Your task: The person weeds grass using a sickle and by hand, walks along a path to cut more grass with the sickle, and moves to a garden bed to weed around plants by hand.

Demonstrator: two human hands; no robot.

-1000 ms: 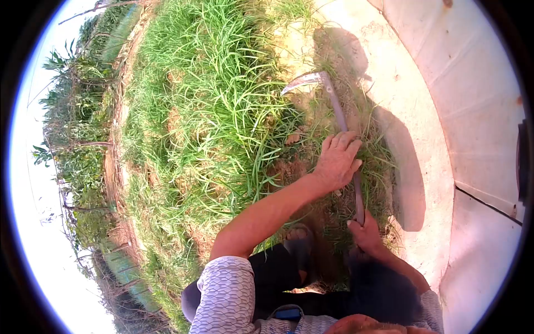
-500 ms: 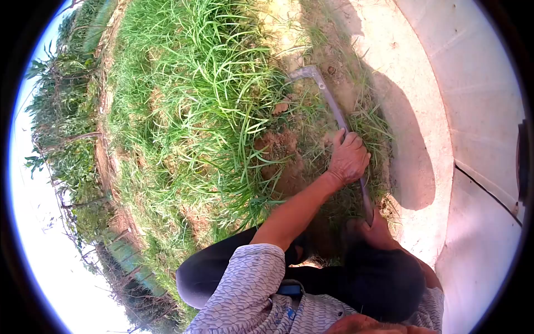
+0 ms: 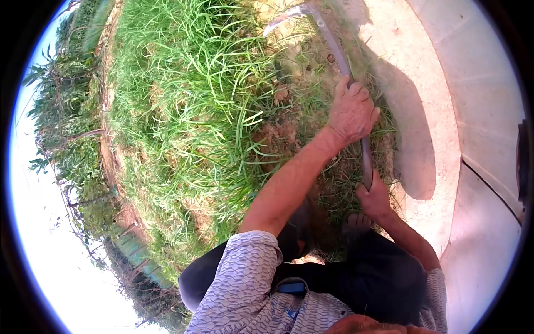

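Green grass (image 3: 189, 106) spreads around ten o'clock. At one o'clock slants a curved-bladed tool (image 3: 334, 47), its handle wrapped by the left hand (image 3: 353, 114) at two and the right hand (image 3: 376, 200) near four; I'd want both spaced apart, firm, blade facing away.

Shows purplish-grey along the tool handle (image 3: 337, 51), whitish on the blade (image 3: 288, 13), green in the grass (image 3: 194, 89), black on the trousers (image 3: 384, 278), grey scale pattern over the pale sleeve (image 3: 245, 270).
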